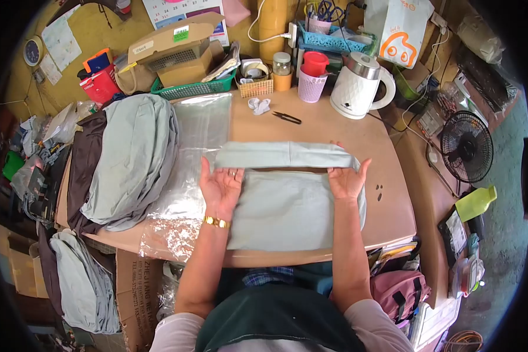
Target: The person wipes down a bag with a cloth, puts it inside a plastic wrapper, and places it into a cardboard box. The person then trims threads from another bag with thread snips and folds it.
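L hand (pixel 222 190), palm up, unclenched, thumb free, fingers under L end of folded grey strip (pixel 281 155); R hand (pixel 346 182) likewise, R end. Grey cloth (pixel 284 211): on tbl (pixel 390 220), R of clear plastic (pixel 199 126).

Folded cloth (pixel 281 211) before you: matt, soft-looking, lightly creased. Rumpled cloth pile (pixel 138 155): matt too. Your wristband (pixel 216 222): shiny gold-toned metal. Your table (pixel 390 170): smooth, faint sheen. Clear plastic sheets (pixel 199 132): very glossy, crinkled at end near you. Kettle (pixel 350 91): white plastic-looking body, raised diamond texture, bright metal collar. Red cup (pixel 315 62): glossy plastic. Green basket (pixel 195 88): openwork plastic. Box (pixel 171 39): matt cardboard. Snips (pixel 288 118): dark, metal-looking. Calendar (pixel 185 8): smooth paper.
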The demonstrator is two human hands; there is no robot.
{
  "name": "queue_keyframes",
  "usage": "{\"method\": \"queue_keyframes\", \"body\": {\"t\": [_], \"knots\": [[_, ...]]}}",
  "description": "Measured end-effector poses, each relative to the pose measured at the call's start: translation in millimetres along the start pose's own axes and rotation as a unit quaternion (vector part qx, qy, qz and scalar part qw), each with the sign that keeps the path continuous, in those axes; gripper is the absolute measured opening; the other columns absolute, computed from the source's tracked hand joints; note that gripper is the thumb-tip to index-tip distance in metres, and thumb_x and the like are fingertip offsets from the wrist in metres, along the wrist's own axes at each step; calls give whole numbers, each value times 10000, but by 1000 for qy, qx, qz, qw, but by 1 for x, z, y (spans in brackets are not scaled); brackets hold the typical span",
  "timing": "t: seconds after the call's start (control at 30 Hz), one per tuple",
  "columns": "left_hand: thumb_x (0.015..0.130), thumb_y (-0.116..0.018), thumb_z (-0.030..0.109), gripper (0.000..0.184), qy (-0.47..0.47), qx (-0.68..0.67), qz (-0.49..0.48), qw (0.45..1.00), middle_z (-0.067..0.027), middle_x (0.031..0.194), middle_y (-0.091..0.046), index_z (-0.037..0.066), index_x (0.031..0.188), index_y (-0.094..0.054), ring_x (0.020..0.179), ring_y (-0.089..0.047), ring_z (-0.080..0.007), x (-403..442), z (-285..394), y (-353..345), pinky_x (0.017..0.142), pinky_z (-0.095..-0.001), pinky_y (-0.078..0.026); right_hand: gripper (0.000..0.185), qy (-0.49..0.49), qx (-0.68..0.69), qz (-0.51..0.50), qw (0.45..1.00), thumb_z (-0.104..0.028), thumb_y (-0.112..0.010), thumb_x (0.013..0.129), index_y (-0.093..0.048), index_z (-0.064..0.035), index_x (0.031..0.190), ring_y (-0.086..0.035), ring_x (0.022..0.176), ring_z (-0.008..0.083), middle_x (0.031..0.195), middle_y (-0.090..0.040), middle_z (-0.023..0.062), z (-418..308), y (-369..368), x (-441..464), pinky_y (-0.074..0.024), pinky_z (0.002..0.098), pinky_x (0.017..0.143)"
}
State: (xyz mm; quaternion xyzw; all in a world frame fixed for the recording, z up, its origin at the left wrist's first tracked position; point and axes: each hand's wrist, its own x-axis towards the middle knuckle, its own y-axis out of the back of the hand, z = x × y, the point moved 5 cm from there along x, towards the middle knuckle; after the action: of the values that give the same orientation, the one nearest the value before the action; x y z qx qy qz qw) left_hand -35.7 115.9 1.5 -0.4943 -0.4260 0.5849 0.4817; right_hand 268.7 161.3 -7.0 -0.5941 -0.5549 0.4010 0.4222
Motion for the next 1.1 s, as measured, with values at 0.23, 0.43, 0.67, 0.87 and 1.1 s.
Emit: {"method": "queue_keyframes", "body": {"t": [0.23, 0.43, 0.67, 0.87, 1.1], "knots": [[987, -432, 237, 345, 12, 4, -116, 993, -134, 1259, -601, 6, 1205, -565, 1173, -570, -269, -24, -3, 9, 1007, -437, -460, 802, 40, 25, -44, 998, -691, -495, 859, -560, 46, 1167, -503, 1190, 271, 1222, -569, 142, -6, -3, -3, -405, 435, 1047], [983, -396, 202, 447, 26, 5, -178, 984, -158, 1399, -491, -15, 1372, -424, 1289, -479, -286, -36, -8, 0, 1075, -444, -394, 776, 50, -35, -1, 998, -661, -525, 865, -546, 49, 1176, -522, 1146, 253, 1185, -582, 128, -9, -3, -1, -421, 430, 1027], [957, -485, 398, 646, -57, 885, -248, 389, -193, 1519, -303, 51, 1472, -308, 1400, -296, -364, -101, -62, -18, 1124, -536, -245, 664, 162, -858, -138, 468, -482, -616, 871, -454, -100, 1389, -323, 1377, 364, 1468, -370, 182, 30, -46, -66, -234, 557, 1115], [896, -535, 509, 740, -121, 949, -205, 205, -189, 1547, -222, 100, 1474, -322, 1412, -207, -428, -128, -60, 11, 1076, -647, -206, 780, 65, -958, -208, 185, -553, -632, 804, -387, -181, 1444, -234, 1397, 431, 1511, -295, 180, 27, -30, -125, -181, 662, 1086], [889, -600, 393, 628, 166, 907, -221, 317, -205, 1416, -408, 80, 1399, -410, 1357, -341, -387, -146, -59, -12, 1098, -496, -289, 609, -176, -879, -313, 315, -350, -751, 761, -541, -89, 1270, -460, 1243, 375, 1349, -477, 206, 24, -107, -123, -398, 543, 985]]}}
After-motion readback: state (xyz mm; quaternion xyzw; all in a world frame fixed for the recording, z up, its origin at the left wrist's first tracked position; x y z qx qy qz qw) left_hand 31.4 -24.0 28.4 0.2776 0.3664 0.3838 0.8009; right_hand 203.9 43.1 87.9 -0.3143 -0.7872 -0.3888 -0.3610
